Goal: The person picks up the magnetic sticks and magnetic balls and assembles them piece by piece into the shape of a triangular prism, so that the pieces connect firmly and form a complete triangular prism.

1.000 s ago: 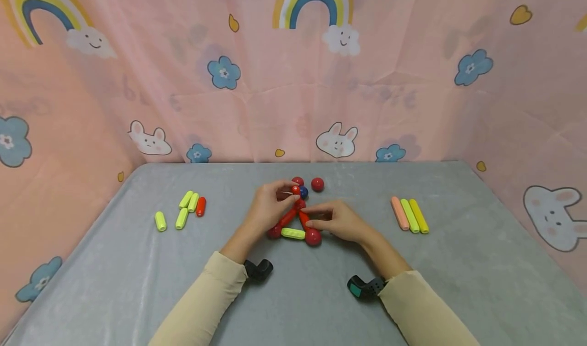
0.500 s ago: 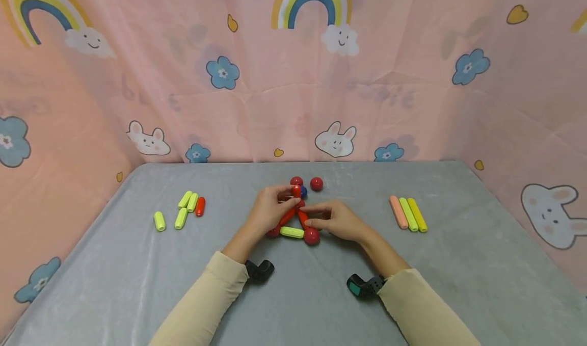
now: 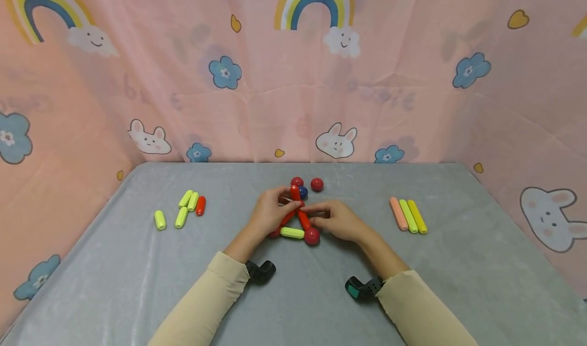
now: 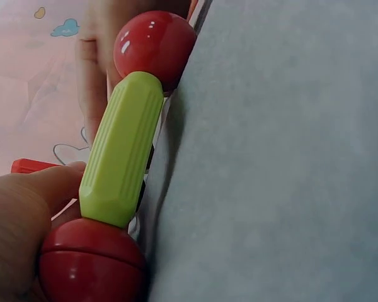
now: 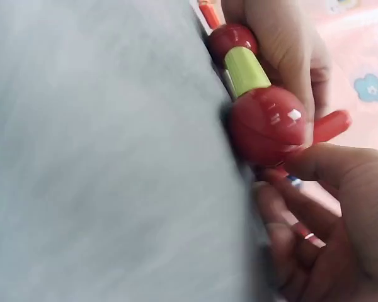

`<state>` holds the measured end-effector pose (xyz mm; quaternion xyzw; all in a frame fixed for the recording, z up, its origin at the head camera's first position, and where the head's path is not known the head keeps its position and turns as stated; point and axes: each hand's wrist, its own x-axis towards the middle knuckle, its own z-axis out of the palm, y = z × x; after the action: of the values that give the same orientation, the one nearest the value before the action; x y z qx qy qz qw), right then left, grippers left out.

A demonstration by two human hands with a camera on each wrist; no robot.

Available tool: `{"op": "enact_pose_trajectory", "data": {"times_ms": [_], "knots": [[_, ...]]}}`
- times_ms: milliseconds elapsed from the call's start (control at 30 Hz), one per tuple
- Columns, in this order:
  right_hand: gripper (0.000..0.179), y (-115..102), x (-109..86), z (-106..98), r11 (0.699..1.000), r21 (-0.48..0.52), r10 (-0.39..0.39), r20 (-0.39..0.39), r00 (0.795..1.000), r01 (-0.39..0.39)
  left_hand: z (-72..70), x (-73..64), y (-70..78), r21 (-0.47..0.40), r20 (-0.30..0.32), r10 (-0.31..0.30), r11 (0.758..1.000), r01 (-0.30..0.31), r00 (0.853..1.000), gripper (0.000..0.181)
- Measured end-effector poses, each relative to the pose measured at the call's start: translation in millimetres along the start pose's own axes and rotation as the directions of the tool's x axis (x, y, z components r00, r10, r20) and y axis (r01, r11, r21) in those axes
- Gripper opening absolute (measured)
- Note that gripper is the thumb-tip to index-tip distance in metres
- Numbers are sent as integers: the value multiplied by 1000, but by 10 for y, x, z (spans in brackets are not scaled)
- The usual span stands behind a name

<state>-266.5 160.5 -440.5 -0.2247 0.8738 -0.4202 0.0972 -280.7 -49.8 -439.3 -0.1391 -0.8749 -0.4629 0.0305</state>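
Note:
A triangle of magnetic rods and balls lies on the table between my hands. Its near side is a yellow-green rod (image 3: 292, 232), with a red ball (image 3: 312, 236) at the right end and another red ball (image 4: 93, 263) at the left. Two red side rods run back to a far ball, mostly hidden by fingers. My left hand (image 3: 268, 212) pinches an upper red rod (image 3: 295, 192) that sticks up at that far ball; whether they touch is hidden. My right hand (image 3: 338, 220) grips the right-hand red rod (image 3: 304, 219) by thumb and fingers.
Behind the triangle sit a blue ball (image 3: 302, 192) and two loose red balls, one at the right (image 3: 317, 184). Several short yellow-green rods (image 3: 181, 217) and a red rod (image 3: 201, 206) lie left. Three longer rods (image 3: 408, 215) lie right. A pink curtain (image 3: 257, 111) hangs behind.
The upper red rod in my left hand has swung from pointing at the head camera to leaning up and slightly left. Both hands have stayed almost in place.

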Motion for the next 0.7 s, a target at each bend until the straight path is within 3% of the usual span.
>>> {"op": "enact_pose_trajectory", "data": {"times_ms": [267, 467, 700], "knots": [[54, -167, -2, -16, 1000, -26, 20, 91, 996, -18, -14, -6, -13, -44, 7, 6, 999, -5, 1000, 33], [49, -154, -6, 21, 1000, -17, -13, 67, 998, 14, -18, -11, -13, -60, 10, -6, 998, 7, 1000, 36], [46, -126, 22, 66, 1000, -8, 14, 37, 999, -14, -29, 31, -101, -89, 4, -17, 996, 17, 1000, 32]]}}
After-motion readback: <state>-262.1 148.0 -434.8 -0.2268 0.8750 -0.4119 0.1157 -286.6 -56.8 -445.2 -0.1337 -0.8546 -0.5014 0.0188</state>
